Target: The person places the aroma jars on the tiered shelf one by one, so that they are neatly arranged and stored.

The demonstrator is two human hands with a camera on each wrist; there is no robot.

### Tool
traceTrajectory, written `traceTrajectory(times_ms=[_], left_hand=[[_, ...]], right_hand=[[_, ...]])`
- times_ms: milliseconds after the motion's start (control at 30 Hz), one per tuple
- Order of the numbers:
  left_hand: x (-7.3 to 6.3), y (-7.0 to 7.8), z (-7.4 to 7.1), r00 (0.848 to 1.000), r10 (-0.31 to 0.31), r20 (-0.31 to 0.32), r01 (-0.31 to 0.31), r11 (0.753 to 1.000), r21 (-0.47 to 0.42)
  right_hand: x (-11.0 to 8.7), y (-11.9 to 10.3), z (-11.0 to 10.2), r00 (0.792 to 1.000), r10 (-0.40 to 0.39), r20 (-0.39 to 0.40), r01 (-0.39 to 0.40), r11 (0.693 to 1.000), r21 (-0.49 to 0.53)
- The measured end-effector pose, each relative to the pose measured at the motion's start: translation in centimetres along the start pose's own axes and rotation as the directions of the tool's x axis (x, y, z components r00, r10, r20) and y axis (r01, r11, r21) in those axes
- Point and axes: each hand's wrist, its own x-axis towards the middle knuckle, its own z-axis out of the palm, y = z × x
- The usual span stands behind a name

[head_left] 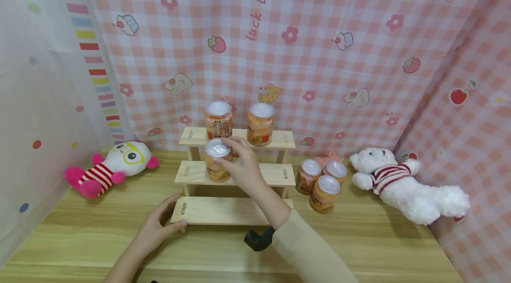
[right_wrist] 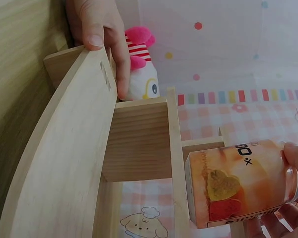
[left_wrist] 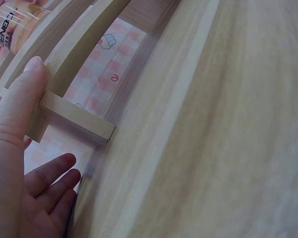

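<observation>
A three-tier wooden display stand (head_left: 231, 210) stands on the table. My right hand (head_left: 244, 165) grips a jar (head_left: 217, 165) with an orange label and silvery lid near its top, at the left of the middle tier. In the right wrist view the jar's base (right_wrist: 192, 193) is right at the tier board. My left hand (head_left: 156, 226) holds the left end of the lowest tier, thumb (left_wrist: 27, 89) at its front edge, a finger at the back. Two similar jars, one at left (head_left: 218, 121) and one at right (head_left: 261, 125), stand on the top tier.
Three more jars (head_left: 325, 194) are grouped right of the stand. A pink-and-white plush toy (head_left: 113, 167) lies at left, a white plush bear (head_left: 403, 183) at right. A black object (head_left: 258, 239) shows by the right wrist. A checked curtain (head_left: 319, 65) hangs behind.
</observation>
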Motion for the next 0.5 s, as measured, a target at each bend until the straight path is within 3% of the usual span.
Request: traceTrajectory(times_ms=[500], left_hand=[[-0.09, 0.26, 0.0, 1.0, -0.011, -0.002, 0.011, 0.999, 0.043]], right_hand=[[-0.02, -0.16, -0.28, 0.999, 0.041, 0.018, -0.04, 0.999, -0.02]])
